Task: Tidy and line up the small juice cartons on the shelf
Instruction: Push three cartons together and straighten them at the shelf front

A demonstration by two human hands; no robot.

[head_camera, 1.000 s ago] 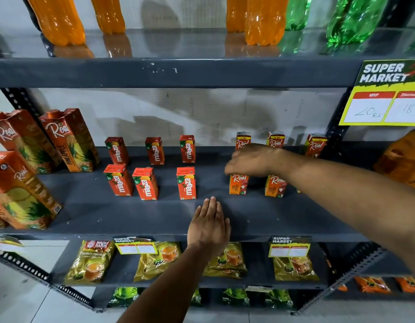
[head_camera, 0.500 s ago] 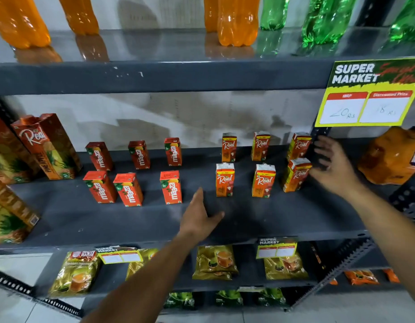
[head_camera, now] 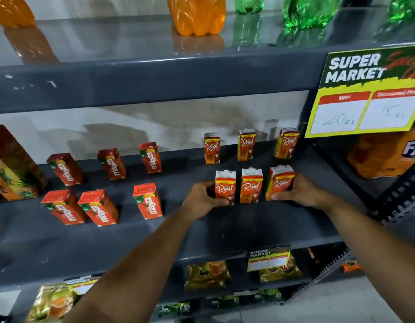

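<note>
Front Real row: three small Real cartons stand upright on the grey middle shelf (head_camera: 248, 229), right of centre and near its front edge: the left carton (head_camera: 225, 186), the middle carton (head_camera: 251, 185) and the right carton (head_camera: 280, 183), close together with narrow gaps.
Left hand: the left hand (head_camera: 203, 198) cups the outer side of the left carton, fingers curled around it, thumb at its base.
Right hand: the right hand (head_camera: 302, 191) wraps the outer side of the right carton, fingers closed against it.
Why held so: a grip on each end looks meant to squeeze the trio into one straight, even row.
Back Real row: three more Real cartons (head_camera: 246, 145) stand farther back, spaced wider, untouched.
Maaza cartons: six red Maaza cartons (head_camera: 148, 201) sit to the left in two loose rows, some turned at an angle; likely the next to be straightened.
Price sign: a yellow price sign (head_camera: 367, 94) hangs at the far right.
</note>
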